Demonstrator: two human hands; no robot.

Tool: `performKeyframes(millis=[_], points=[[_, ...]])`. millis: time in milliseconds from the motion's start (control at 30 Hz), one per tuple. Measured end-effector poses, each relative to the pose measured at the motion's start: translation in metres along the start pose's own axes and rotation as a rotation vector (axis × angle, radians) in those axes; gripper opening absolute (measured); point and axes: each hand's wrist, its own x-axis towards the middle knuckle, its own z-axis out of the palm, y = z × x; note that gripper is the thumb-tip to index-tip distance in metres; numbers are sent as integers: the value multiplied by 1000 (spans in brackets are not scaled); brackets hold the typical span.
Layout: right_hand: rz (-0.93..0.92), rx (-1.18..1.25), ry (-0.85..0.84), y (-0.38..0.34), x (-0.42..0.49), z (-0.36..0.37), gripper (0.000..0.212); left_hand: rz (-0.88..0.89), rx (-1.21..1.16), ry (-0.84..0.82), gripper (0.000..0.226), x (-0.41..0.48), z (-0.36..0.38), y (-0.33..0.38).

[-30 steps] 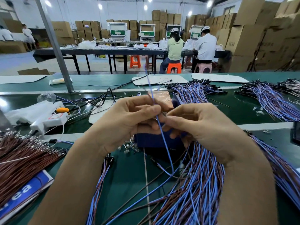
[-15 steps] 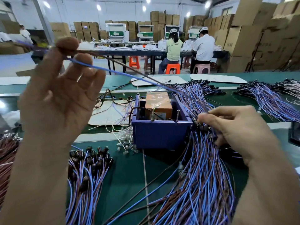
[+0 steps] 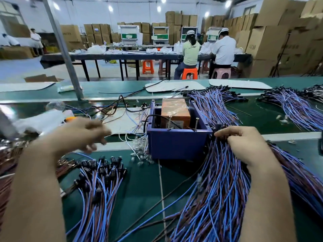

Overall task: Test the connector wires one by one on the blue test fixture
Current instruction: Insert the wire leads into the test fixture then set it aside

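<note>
The blue test fixture, an open box with an orange block inside, stands mid-table. My left hand hovers blurred to its left above a pile of blue and brown connector wires; its fingers hang loosely curled and hold nothing. My right hand rests on the large wire bundle right of the fixture, thumb and fingertips pinching a black connector at the bundle's top, next to the fixture's right corner.
Further wire bundles lie at the back right. Brown wires lie at the far left. Small clear parts sit by the fixture's left foot. A metal post rises at back left. Two people sit at a far table.
My left hand, raised high with a blue wire half a second ago, has dropped to the left pile and let the wire go. My right hand stays at the bundle's connectors.
</note>
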Motion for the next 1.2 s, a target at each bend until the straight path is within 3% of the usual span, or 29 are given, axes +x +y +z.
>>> performKeyframes(millis=[167, 267, 467, 633, 733, 800, 900, 1000, 1100, 1200], points=[[-54, 40, -44, -10, -6, 0, 40, -226, 401, -186, 16, 5, 24, -21], [-66, 41, -52, -15, -8, -1, 36, -212, 419, -108, 12, 9, 29, -19], [-43, 105, -93, -21, -12, 1, 38, -251, 577, -15, 31, 15, 39, -20], [-65, 127, -113, -27, -16, 0, 39, -211, 445, 129, 45, 19, 41, -19], [-93, 156, -169, -29, -17, 2, 35, -6, 138, 270, 30, 17, 39, -1], [-76, 316, -283, -37, -20, 5, 26, 177, -167, 291, 17, 5, 43, 25], [-28, 621, -503, -52, -30, 9, 28, 589, -503, 172, 24, -25, 53, 68], [-25, 681, -726, -63, -39, 12, 49, 942, -654, -71, 19, -54, 70, 97], [-11, 774, -752, -65, -39, 15, 61, 1021, -665, -310, 19, -69, 78, 107], [-31, 968, -604, -64, -35, 10, 49, 910, -684, -527, 23, -74, 74, 105]])
